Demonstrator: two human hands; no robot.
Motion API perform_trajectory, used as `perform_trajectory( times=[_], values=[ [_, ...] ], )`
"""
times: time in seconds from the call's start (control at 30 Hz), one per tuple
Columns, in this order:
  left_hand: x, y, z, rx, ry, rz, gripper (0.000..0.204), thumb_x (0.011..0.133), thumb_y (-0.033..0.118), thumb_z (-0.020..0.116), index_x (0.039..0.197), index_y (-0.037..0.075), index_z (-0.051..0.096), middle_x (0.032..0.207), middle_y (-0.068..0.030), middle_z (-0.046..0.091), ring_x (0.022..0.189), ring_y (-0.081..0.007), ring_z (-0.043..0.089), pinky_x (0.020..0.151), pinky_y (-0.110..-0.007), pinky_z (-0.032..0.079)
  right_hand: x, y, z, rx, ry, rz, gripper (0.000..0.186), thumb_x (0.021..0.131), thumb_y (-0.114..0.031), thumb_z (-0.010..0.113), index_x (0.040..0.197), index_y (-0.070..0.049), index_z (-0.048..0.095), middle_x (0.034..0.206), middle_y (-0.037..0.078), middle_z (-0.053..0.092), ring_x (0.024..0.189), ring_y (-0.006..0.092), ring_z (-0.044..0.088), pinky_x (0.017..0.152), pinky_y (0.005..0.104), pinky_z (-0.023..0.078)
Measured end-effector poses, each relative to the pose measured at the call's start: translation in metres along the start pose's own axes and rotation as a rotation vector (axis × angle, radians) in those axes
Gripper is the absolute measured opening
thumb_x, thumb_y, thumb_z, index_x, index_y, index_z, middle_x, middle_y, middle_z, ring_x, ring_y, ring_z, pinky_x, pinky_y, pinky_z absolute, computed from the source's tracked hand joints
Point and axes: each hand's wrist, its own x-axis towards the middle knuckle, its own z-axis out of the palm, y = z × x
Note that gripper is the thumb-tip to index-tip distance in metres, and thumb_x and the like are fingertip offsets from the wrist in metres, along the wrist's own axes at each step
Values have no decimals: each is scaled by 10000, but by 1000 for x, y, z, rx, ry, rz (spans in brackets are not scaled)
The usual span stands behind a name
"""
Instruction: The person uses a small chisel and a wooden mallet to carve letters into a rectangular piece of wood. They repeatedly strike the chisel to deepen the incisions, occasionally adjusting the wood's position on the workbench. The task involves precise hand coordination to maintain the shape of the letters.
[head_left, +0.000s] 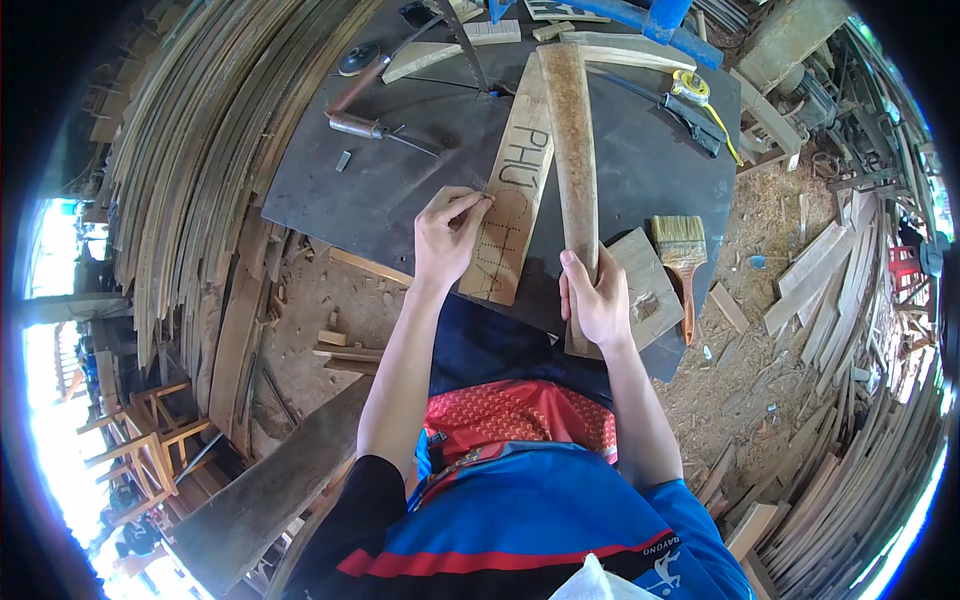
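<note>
A narrow light-wood board with dark lettering and dotted outlines lies on the dark tabletop in front of me. My left hand is at its left edge, thumb and fingertips pinched together over the lettering; whatever they hold is too small to make out. My right hand is wrapped round the near end of a long brown wooden bar. The bar points away from me, just right of the lettered board, and hides part of its far right side.
To the right are a wide paintbrush, a square wood block and a yellow tape measure. A hand drill sits at the far left of the tabletop. Stacked planks rise beyond the left edge; more timber lies right.
</note>
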Motion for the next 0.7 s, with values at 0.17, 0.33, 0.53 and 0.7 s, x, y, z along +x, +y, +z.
perform_trajectory(
  times=[0.17, 0.33, 0.53, 0.7],
  values=[
    [0, 4, -2, 63, -32, -5, 141, 964, 35, 736, 1081, -6, 802, 1059, -99, 749, 879, -171, 741, 766, -284, 587, 1, 2, -1, -15, 0, 0, 360, 1043, -341, 676, 956, 0, 603, 642, 38, 599, 465, 115, 583, 429, 290, 451],
    [-2, 1, 0, 22, 4, 32, 146, 954, 24, 741, 1083, -7, 801, 1051, -104, 750, 882, -182, 746, 772, -294, 591, 0, 1, 0, -31, -7, 7, 357, 1039, -338, 684, 956, 0, 604, 636, 33, 597, 464, 113, 584, 431, 292, 455],
    [-2, 1, 1, 72, 10, 69, 133, 945, 0, 743, 1065, -18, 795, 1036, -108, 750, 890, -199, 755, 776, -305, 594, -1, 2, 1, -46, -10, -3, 363, 1056, -355, 653, 972, -6, 602, 625, 33, 593, 463, 110, 564, 431, 284, 436],
    [-3, 2, 3, 111, 46, 137, 100, 936, 5, 748, 1025, -21, 786, 1021, -111, 745, 852, -236, 751, 745, -320, 583, 0, 0, -2, -37, -30, 20, 374, 1063, -365, 643, 986, 0, 603, 640, 37, 605, 471, 114, 590, 442, 294, 459]
  ],
)
